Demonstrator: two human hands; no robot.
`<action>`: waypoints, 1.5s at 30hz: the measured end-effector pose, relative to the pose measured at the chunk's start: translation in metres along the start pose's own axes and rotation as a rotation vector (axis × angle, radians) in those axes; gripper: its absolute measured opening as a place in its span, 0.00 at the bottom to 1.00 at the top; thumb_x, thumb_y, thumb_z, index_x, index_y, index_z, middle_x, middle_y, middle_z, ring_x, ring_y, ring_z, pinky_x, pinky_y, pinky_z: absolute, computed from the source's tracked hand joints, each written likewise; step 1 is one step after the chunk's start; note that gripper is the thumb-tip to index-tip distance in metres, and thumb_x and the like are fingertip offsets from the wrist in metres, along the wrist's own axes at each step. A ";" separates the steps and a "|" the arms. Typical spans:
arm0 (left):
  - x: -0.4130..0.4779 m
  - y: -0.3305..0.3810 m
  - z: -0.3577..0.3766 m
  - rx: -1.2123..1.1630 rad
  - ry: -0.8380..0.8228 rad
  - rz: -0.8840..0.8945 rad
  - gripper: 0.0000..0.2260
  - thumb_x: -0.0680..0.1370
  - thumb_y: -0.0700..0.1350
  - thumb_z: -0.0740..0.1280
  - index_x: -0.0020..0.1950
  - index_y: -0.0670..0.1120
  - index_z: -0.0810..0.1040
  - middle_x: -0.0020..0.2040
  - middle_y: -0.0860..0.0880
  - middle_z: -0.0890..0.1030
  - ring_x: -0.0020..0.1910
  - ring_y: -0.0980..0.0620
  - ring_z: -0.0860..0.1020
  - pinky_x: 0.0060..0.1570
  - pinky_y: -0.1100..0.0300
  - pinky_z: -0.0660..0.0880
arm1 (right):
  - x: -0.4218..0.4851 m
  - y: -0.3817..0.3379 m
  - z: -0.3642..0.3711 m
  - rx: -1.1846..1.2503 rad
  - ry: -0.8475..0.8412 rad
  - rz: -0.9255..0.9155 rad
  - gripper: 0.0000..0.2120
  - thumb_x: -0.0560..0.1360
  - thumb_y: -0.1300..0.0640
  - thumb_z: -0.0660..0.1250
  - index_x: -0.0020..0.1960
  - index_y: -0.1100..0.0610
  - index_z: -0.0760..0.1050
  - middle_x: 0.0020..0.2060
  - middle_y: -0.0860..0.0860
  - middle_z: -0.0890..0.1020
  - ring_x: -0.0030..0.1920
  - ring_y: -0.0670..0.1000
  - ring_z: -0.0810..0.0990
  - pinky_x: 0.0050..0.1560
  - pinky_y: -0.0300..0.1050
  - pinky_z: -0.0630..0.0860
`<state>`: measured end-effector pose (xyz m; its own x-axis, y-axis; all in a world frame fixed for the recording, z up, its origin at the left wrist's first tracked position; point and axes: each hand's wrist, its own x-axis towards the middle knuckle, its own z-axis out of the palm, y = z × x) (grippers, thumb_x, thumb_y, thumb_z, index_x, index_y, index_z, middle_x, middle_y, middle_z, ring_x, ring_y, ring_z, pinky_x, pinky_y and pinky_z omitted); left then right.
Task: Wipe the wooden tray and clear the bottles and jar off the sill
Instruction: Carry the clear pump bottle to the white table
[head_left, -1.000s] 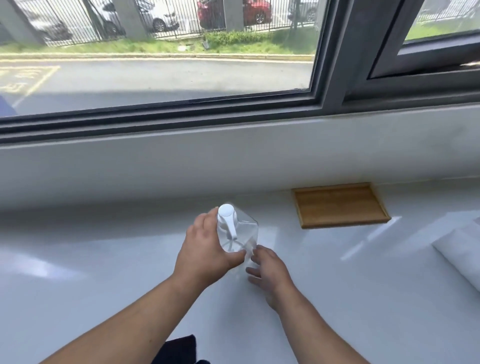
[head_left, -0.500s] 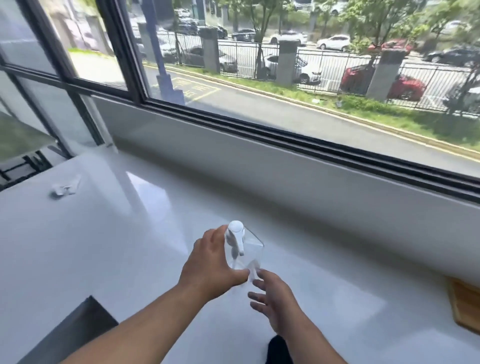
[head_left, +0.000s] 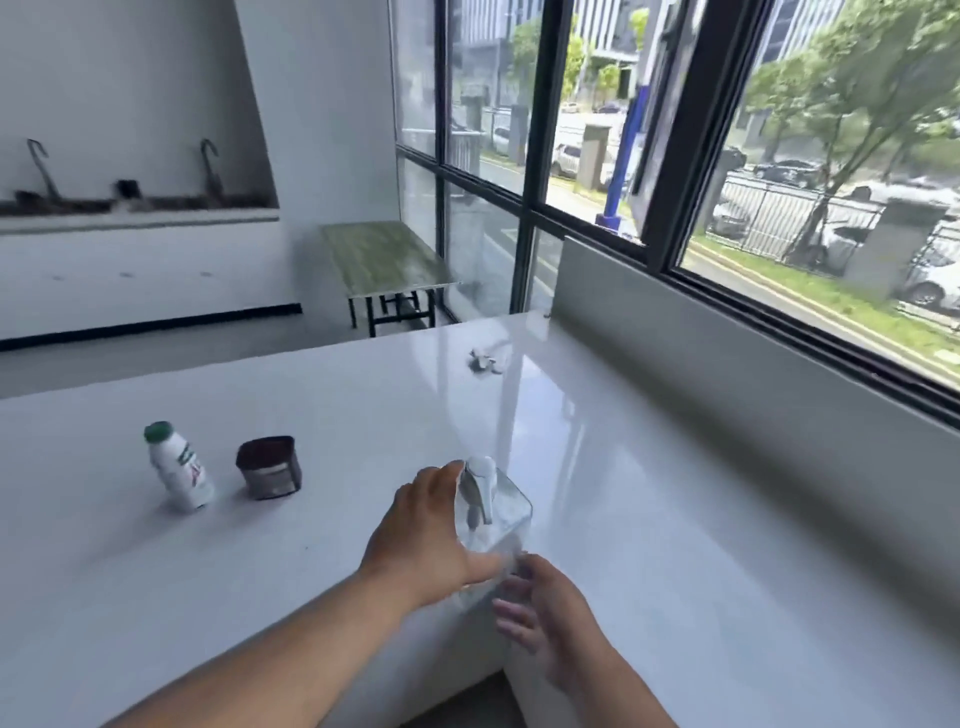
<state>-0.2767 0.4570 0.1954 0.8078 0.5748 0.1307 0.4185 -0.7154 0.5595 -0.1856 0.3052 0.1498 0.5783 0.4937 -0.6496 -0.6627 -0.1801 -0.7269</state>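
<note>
Left hand (head_left: 423, 540): forearm enters from the lower left, palm turned right, fingers (head_left: 431, 480) curled round the far-left side of a clear pump bottle (head_left: 493, 525), thumb across its near face. Clamped on the bottle.

Right hand (head_left: 545, 618): forearm enters from the bottom edge, hand low, just right of and below the left thumb. Fingers (head_left: 511, 605) loosely spread, tips at the bottle's lower near corner; contact cannot be told through the blur.

Pump bottle: upright, square, clear walls, white pump head (head_left: 478, 480) just right of the left fingertips. Contents cannot be told. It stands above the glossy white counter (head_left: 260, 545); whether its base touches cannot be told.

Milk bottle (head_left: 179, 467): white, green cap, tilted slightly, on the counter well left of the left fingers. Closed.

Jar (head_left: 269, 467): dark, squat, open-topped, just right of the milk bottle, apart from it, still well left of the fingers. Contents cannot be told.

Small scraps (head_left: 485, 361): pale, on the counter far beyond the fingers, near the back corner.

Sill wall (head_left: 727, 353): grey, rising along the counter's right edge, well right of both hands, under the dark-framed window (head_left: 670, 156).

Bench (head_left: 384, 260): greenish top, on the floor beyond the counter.
</note>
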 end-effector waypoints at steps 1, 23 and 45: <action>-0.003 -0.018 -0.013 0.009 0.021 -0.025 0.49 0.58 0.73 0.71 0.76 0.62 0.60 0.69 0.59 0.70 0.69 0.51 0.70 0.60 0.57 0.71 | 0.003 0.002 0.022 -0.024 -0.024 0.003 0.11 0.82 0.52 0.63 0.60 0.57 0.77 0.59 0.56 0.82 0.52 0.61 0.84 0.48 0.52 0.80; -0.004 -0.299 -0.136 0.090 0.261 -0.550 0.50 0.60 0.71 0.71 0.79 0.59 0.62 0.74 0.59 0.68 0.73 0.52 0.69 0.66 0.57 0.73 | 0.153 0.059 0.329 -0.382 -0.414 0.256 0.08 0.79 0.49 0.66 0.56 0.50 0.77 0.60 0.53 0.80 0.55 0.62 0.86 0.50 0.54 0.83; 0.052 -0.419 -0.121 0.072 0.168 -0.682 0.51 0.61 0.69 0.77 0.80 0.59 0.61 0.74 0.58 0.67 0.72 0.51 0.70 0.62 0.59 0.71 | 0.271 0.089 0.415 -0.444 -0.402 0.380 0.11 0.81 0.50 0.65 0.60 0.53 0.79 0.61 0.54 0.80 0.55 0.63 0.84 0.54 0.55 0.82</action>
<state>-0.4603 0.8351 0.0667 0.2834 0.9535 -0.1023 0.8396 -0.1951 0.5070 -0.2859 0.7759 0.0018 0.0683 0.5887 -0.8055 -0.4779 -0.6894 -0.5444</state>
